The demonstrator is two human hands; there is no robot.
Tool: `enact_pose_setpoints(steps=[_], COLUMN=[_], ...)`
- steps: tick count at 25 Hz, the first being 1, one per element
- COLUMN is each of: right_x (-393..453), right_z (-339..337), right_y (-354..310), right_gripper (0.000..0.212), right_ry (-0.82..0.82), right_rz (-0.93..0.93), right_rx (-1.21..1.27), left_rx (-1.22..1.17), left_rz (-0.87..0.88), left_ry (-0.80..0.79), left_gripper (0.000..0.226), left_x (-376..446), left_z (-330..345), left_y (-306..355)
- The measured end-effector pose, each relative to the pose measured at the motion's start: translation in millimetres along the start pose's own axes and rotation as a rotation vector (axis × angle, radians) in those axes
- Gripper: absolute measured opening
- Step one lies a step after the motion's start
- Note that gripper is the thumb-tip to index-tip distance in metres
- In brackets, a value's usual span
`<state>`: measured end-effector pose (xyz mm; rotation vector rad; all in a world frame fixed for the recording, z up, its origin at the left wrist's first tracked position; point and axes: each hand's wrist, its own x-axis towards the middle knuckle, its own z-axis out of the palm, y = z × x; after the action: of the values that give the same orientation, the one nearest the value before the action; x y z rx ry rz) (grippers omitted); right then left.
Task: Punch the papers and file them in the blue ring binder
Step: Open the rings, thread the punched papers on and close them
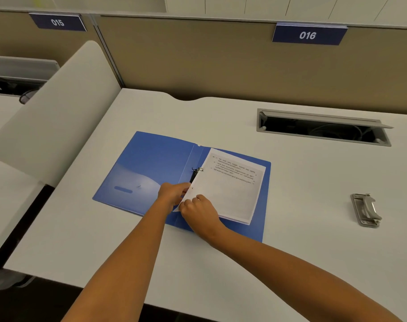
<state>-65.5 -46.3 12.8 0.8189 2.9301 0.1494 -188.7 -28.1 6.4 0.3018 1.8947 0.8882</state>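
1. Papers point(232, 189): a thin stack lies on the right-hand leaf of the blue ring binder point(151, 168), which is spread open flat near the middle of the desk point(221, 263). The far punched hole appears to sit at the upper ring point(199, 169); the near corner of the stack is lifted slightly.
2. Left hand point(172, 194): fingers curled at the punched edge of the sheets, right at the lower end of the black ring mechanism point(193, 176). Judgement: it is steadying or working the lower ring so the hole can be fed on (the ring itself is hidden by the hand, so whether it is open cannot be told).
3. Right hand point(199, 211): fingers bent round the near-left corner of the stack, pinching it and holding it up, probably to line the hole with the ring.
4. Hole punch point(366, 211): metal, well apart to the right, untouched; punching looks finished.
5. Surface: pale desk, matt, with a recessed cable tray point(323, 127) at the back right, its lid tilted up.
6. Room: tan partition point(198, 61) behind, carrying the blue number plates 015 point(57, 22) and 016 point(308, 34); a rounded white divider point(54, 112) screens off the neighbouring desk on the left.
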Motion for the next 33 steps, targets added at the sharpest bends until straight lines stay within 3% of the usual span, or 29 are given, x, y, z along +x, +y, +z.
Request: enact_pose_setpoints(steps=[10, 14, 18, 22, 27, 30, 33], right_x=[-3.8, -6.3, -10.4, -15.7, -26.4, -31.5, -38.8], right_z=[-1.0, 0.4, 2.6, 4.9, 25.1, 37.1, 45.4], right_y=[-2.3, -1.7, 2.2, 5.1, 6.4, 8.9, 13.2], right_gripper=[0.028, 0.030, 0.028, 0.009, 0.033, 0.036, 0.039], right_ry=[0.001, -0.004, -0.058, -0.078, -0.064, -0.009, -0.043], right_rz=[-0.048, -0.063, -0.035, -0.004, 0.029, 0.030, 0.049], right_rx=[-0.124, -0.129, -0.077, 0.068, 0.111, 0.180, 0.339], left_rx=[-0.065, -0.075, -0.068, -0.008, 0.173, 0.488, 0.543], left_rz=[-0.180, -0.236, -0.245, -0.171, -0.023, 0.090, 0.210], left_ry=[-0.116, -0.209, -0.210, -0.115, 0.132, 0.268, 0.329], left_gripper=[0.041, 0.025, 0.024, 0.029, 0.039, 0.043, 0.037], left_x=[5.3, 2.0, 3.7, 8.1, 13.8, 9.7, 4.2], left_z=[5.1, 5.7, 9.1, 13.3, 25.3, 27.4, 25.8], left_y=[-3.0, -2.2, -3.9, -8.0, -16.7, -20.8, -25.3])
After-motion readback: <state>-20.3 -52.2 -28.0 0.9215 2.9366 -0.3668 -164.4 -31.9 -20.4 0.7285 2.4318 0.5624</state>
